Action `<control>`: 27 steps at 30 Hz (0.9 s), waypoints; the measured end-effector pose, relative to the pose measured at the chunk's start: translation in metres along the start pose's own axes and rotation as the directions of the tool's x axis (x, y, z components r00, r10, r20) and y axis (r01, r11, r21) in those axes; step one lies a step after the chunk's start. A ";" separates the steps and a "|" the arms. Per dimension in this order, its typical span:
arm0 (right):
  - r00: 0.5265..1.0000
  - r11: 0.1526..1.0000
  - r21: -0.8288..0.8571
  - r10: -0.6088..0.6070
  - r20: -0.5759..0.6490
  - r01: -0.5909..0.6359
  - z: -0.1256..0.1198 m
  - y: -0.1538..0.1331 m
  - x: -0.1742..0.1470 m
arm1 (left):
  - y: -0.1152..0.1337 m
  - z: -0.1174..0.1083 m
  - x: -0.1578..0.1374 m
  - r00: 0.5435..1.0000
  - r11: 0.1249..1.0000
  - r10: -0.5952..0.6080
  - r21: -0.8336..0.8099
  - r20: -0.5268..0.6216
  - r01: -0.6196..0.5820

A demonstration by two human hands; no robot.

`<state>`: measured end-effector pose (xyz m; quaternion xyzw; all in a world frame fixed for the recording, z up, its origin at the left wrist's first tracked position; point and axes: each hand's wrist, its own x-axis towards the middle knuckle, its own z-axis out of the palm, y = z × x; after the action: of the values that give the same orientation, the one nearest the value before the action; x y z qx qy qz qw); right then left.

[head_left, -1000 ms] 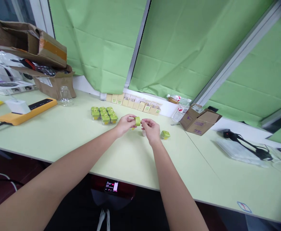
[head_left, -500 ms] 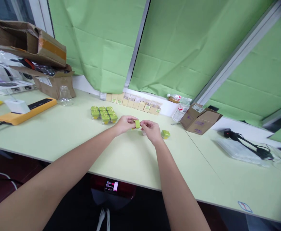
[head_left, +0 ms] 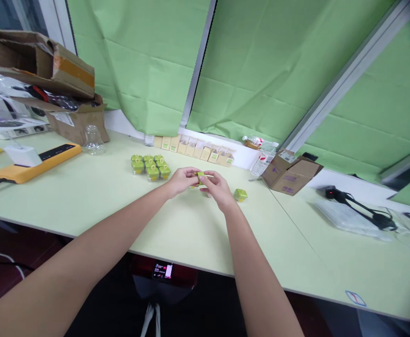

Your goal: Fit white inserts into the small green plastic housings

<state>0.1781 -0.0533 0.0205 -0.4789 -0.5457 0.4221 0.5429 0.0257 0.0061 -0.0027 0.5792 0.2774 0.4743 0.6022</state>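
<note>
Between my two hands is a small clear container with a green lid (head_left: 201,176), held above the table. My left hand (head_left: 183,181) grips it from the left with fingers closed round its side. From the right, my right hand (head_left: 218,187) has its thumb and fingers pressed on the green lid. A small pale item (head_left: 206,194), too small and covered to name, shows under my right hand. One green-lidded container (head_left: 240,195) stands to the right of my hands. A cluster of several similar green-lidded containers (head_left: 150,167) stands to the left.
Several small cardboard boxes (head_left: 197,149) line the back of the table (head_left: 187,234). Plastic bottles (head_left: 261,161) and an open carton (head_left: 291,174) are at back right. On the left are an orange power strip (head_left: 39,164), a clear plastic dome (head_left: 93,140) and stacked cartons (head_left: 78,119).
My right hand's thumb and fingers have moved left from the container's right edge onto its green lid. My left hand keeps holding it in nearly the same place.
</note>
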 end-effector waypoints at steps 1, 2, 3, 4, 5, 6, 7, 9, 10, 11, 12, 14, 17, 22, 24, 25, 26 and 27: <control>1.000 1.000 0.000 0.002 0.019 -0.002 0.001 0.000 -0.001 | 0.000 0.001 0.000 1.000 1.000 0.007 0.003 0.004 -0.007; 1.000 1.000 0.000 0.003 0.029 -0.003 0.002 -0.001 -0.001 | 0.000 0.002 -0.001 1.000 1.000 0.014 0.008 0.010 -0.014; 0.999 1.000 0.001 0.006 0.036 -0.006 0.003 -0.001 -0.002 | 0.001 0.004 -0.002 1.000 1.000 0.023 0.012 0.018 -0.023; 0.999 1.000 0.005 0.009 0.042 -0.010 0.004 -0.001 -0.002 | 0.002 0.005 -0.002 0.999 0.999 0.034 0.018 0.025 -0.034; 0.999 1.000 0.012 0.015 0.049 -0.016 0.004 -0.002 -0.002 | 0.002 0.006 -0.003 0.998 0.998 0.048 0.025 0.027 -0.049; 0.998 1.000 0.024 0.019 0.053 -0.021 0.004 -0.002 -0.002 | 0.003 0.006 -0.003 0.998 0.997 0.066 0.037 0.019 -0.066; 0.999 0.999 0.039 0.019 0.050 -0.021 0.003 -0.002 -0.001 | 0.003 0.006 -0.003 0.996 0.995 0.084 0.057 0.001 -0.084; 1.000 0.997 0.076 0.008 0.012 -0.009 0.000 -0.002 0.002 | 0.002 0.003 -0.001 0.991 0.988 0.120 0.103 -0.056 -0.114; 1.000 0.995 0.104 0.008 -0.024 -0.005 -0.002 -0.002 0.004 | 0.002 0.001 0.001 0.988 0.985 0.131 0.124 -0.084 -0.120; 0.997 0.990 0.142 0.018 -0.070 -0.007 -0.005 -0.001 0.006 | 0.001 -0.002 0.002 0.986 0.983 0.131 0.142 -0.101 -0.116; 0.992 0.982 0.190 0.042 -0.119 -0.019 -0.008 0.000 0.008 | 0.000 -0.005 0.004 0.987 0.982 0.122 0.159 -0.108 -0.104; 0.973 0.954 0.293 0.122 -0.197 -0.061 -0.014 0.003 0.013 | -0.003 -0.008 0.006 0.991 0.978 0.092 0.197 -0.101 -0.071; 0.951 0.924 0.360 0.217 -0.218 -0.128 -0.016 0.006 0.015 | -0.006 -0.010 0.007 0.994 0.971 0.064 0.235 -0.093 -0.041; 0.961 0.970 0.198 0.183 -0.209 -0.142 -0.011 0.005 0.010 | -0.008 -0.008 0.006 0.992 0.965 0.083 0.254 -0.095 -0.057; 0.971 0.987 0.040 0.161 -0.179 -0.156 -0.009 0.006 0.009 | -0.006 -0.008 0.005 0.991 0.969 0.082 0.242 -0.105 -0.054; 0.976 0.987 -0.057 0.141 -0.167 -0.153 -0.009 0.007 0.008 | -0.005 -0.008 0.004 0.991 0.972 0.080 0.231 -0.110 -0.053; 0.981 0.977 -0.158 0.116 -0.154 -0.140 -0.009 0.008 0.008 | -0.004 -0.007 0.004 0.990 0.974 0.079 0.221 -0.114 -0.052; 0.987 0.959 -0.258 0.087 -0.138 -0.120 -0.009 0.009 0.007 | -0.003 -0.007 0.003 0.990 0.976 0.078 0.212 -0.117 -0.052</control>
<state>0.1881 -0.0451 0.0138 -0.6009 -0.5363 0.3421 0.4840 0.0215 0.0124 -0.0057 0.6173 0.3436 0.4973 0.5036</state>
